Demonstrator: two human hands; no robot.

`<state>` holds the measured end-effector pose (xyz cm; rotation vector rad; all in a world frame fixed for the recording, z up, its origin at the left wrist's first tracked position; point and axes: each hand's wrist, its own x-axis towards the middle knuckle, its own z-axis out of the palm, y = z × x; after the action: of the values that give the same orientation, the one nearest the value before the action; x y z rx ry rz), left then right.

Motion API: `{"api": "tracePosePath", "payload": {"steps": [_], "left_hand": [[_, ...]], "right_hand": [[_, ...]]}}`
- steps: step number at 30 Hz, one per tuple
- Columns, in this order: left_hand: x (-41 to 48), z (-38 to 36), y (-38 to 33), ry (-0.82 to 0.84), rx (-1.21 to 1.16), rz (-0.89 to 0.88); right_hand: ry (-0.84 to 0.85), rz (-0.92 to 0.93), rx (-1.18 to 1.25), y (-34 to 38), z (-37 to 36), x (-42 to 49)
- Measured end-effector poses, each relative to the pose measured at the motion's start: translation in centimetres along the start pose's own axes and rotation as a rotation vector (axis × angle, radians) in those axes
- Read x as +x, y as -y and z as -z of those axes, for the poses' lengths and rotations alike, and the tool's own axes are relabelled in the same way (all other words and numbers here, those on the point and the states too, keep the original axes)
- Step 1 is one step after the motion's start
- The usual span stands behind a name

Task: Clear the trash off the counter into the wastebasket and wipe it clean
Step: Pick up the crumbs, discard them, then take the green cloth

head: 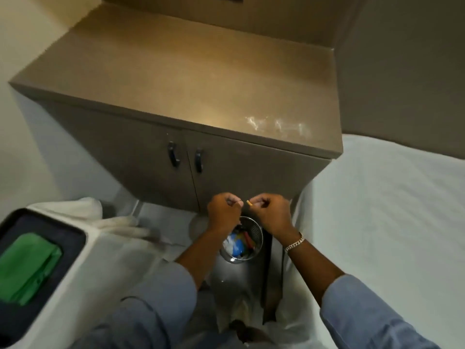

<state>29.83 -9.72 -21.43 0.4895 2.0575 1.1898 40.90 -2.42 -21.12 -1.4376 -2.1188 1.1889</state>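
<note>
Both arms reach forward from blue sleeves, forearms bare. The left hand (222, 212) and right hand (273, 214) are close together, near the scene's middle, knuckles up and fingers curled inward. A chain bracelet (294, 244) circles the right wrist.

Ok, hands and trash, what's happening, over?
Left hand and right hand pinched shut over wastebasket, small orange scrap at right fingertips. Counter bare, whitish smear remains. Nothing blocking.

Place: a bedroom, possibly a hotel room.
Evidence: brown cabinet (176, 102) beyond the fingers; white-sheeted bed (392, 210) to their right.
</note>
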Motion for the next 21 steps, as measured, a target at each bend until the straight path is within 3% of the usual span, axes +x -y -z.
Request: {"api": "tracePosePath", "payload": {"steps": [6,12,18,21], "left_hand": [[-0.3,-0.7,3.5,0.006,0.02,0.123],[-1.7,12.6,7.1,-0.193,-0.076,0.064],[-6.1,29.0,12.0,-0.793,-0.008,0.163],[-7.4,34.9,15.2,-0.885,0.103,0.3]], "right_hand": [[-0.032,-0.087,-0.148,-4.4,-0.5,0.0],[-0.016,0.049,-0.103,0.0,-2.3,-2.4],[0.296,0.3,0.009,11.8,-14.5,-6.5],[0.463,0.518,-0.032,18.0,-22.5,-8.2]]}}
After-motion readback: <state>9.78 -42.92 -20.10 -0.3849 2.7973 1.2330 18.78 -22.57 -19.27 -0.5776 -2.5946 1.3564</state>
